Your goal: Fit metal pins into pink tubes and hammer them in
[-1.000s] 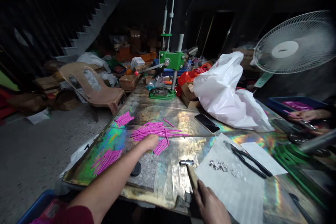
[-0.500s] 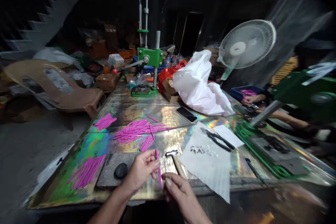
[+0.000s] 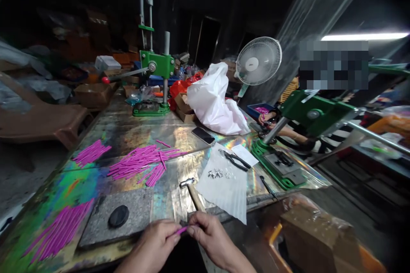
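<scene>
Low at the table's front edge, my left hand point(image 3: 160, 241) pinches one end of a pink stick point(image 3: 181, 230). My right hand point(image 3: 206, 232) has its fingers closed on the stick's other end, so only a short middle part shows. Just beyond my right hand lies a hammer point(image 3: 195, 197) with a wooden handle. A black round disc point(image 3: 118, 216) rests on a grey stone slab point(image 3: 134, 209) to the left. Pink sticks lie in a large pile point(image 3: 137, 162) and in two smaller bundles, one point(image 3: 91, 152) farther back, one point(image 3: 64, 230) left of the slab.
A white sheet point(image 3: 224, 192) holds small metal pieces point(image 3: 218, 173) and black-handled pliers point(image 3: 237, 161). Behind are a phone point(image 3: 203, 135), a white bag point(image 3: 218, 106) and a green press point(image 3: 156, 64). At the right, a person's hands point(image 3: 268, 120) are beside another green press point(image 3: 317, 113).
The view has turned right. Both hands have moved down and closer together, and the pink stick has gone from upright to slanted. My right hand is now closed on it.
</scene>
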Demonstrator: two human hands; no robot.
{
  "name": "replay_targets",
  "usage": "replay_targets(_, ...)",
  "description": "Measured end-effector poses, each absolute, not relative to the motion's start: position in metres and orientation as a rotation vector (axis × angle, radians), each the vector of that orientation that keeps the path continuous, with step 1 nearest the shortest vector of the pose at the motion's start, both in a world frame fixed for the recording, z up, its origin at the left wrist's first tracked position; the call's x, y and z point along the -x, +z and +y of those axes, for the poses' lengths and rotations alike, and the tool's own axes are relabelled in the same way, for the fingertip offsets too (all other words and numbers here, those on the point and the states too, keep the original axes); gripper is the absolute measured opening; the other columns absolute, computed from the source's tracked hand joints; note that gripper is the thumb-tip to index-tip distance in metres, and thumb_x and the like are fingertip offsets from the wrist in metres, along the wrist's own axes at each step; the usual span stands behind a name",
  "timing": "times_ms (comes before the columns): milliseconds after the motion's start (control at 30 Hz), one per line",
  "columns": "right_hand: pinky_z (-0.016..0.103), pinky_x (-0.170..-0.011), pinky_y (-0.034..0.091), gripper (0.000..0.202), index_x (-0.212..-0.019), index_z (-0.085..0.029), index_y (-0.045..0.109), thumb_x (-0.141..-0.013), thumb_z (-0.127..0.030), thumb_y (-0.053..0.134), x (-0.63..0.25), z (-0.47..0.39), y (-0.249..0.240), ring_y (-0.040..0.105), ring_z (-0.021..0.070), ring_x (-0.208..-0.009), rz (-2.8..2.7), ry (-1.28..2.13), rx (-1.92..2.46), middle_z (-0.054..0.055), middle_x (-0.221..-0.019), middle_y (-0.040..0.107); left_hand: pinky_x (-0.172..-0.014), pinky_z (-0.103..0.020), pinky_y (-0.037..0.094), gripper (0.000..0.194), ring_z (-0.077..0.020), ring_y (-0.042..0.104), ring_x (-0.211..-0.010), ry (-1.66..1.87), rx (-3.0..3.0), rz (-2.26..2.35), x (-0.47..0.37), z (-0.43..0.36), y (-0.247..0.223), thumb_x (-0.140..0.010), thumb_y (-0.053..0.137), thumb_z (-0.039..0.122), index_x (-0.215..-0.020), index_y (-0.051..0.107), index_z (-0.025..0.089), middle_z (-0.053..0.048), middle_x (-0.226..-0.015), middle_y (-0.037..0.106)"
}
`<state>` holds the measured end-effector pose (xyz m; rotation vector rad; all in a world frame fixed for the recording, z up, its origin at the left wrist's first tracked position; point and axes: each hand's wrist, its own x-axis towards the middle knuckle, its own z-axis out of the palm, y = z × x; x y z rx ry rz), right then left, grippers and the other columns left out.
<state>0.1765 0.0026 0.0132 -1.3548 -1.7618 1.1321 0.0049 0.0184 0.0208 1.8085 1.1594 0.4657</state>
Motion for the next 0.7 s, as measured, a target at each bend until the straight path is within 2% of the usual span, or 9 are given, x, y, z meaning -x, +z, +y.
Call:
replay_targets(133, 0.018, -0.054, 0.038, 0.03, -0.072, -0.017, 0.059, -0.085, -0.031, 0.037, -0.195, 0.021, 0.01, 0.052, 0.0107, -0.06, -2.057, 0.861, 1.429, -0.002, -0.063, 0.057, -0.057, -0.021, 0.032, 0.019, -0.0157, 0.052, -0.064, 0.277, -1.926, 1.298, -0.009, 0.014, 0.016, -0.07, 0.045, 0.019, -0.058, 0.059, 0.018, 0.0, -0.062, 0.059)
replay_targets(233, 0.023, -0.071, 0.041, 0.028, -0.096, -0.015, 0.057, -0.086, -0.023, 0.032, -0.225, 0.055, -0.003, 0.055, 0.0153, -0.081, -2.046, 0.553, 1.644, 0.007, -0.089, 0.061, -0.054, -0.02, 0.029, 0.018, -0.0139, 0.049, -0.06, 0.257, -1.905, 1.308, -0.012, 0.014, 0.012, -0.069, 0.044, 0.018, -0.056, 0.055, 0.018, 0.002, -0.058, 0.054)
replay_targets(300, 0.028, -0.078, 0.038, 0.028, -0.102, -0.012, 0.055, -0.083, -0.017, 0.034, -0.244, 0.081, -0.015, 0.051, 0.0192, -0.09, -2.047, 0.438, 1.725, 0.012, -0.099, 0.058, -0.052, -0.019, 0.027, 0.018, -0.0123, 0.045, -0.056, 0.238, -1.873, 1.295, -0.013, 0.015, 0.011, -0.069, 0.043, 0.019, -0.053, 0.051, 0.017, 0.004, -0.053, 0.047)
replay_targets(467, 0.031, -0.08, 0.036, 0.026, -0.093, -0.013, 0.057, -0.08, -0.01, 0.035, -0.266, 0.11, -0.037, 0.047, 0.021, -0.091, -2.161, 0.272, 1.792, 0.013, -0.095, 0.057, -0.05, -0.019, 0.025, 0.018, -0.0109, 0.038, -0.054, 0.267, -1.786, 1.295, -0.015, 0.018, 0.01, -0.068, 0.043, 0.021, -0.05, 0.041, 0.017, 0.006, -0.051, 0.035)
replay_targets(700, 0.027, -0.074, 0.037, 0.019, -0.076, -0.018, 0.061, -0.077, -0.013, 0.043, -0.279, 0.07, -0.039, 0.05, 0.0182, -0.081, -2.264, 0.266, 1.826, 0.006, -0.08, 0.06, -0.052, -0.018, 0.031, 0.015, -0.0117, 0.038, -0.057, 0.332, -1.662, 1.218, -0.008, 0.016, -0.009, -0.069, 0.042, 0.024, -0.056, 0.044, 0.017, 0.005, -0.055, 0.035)
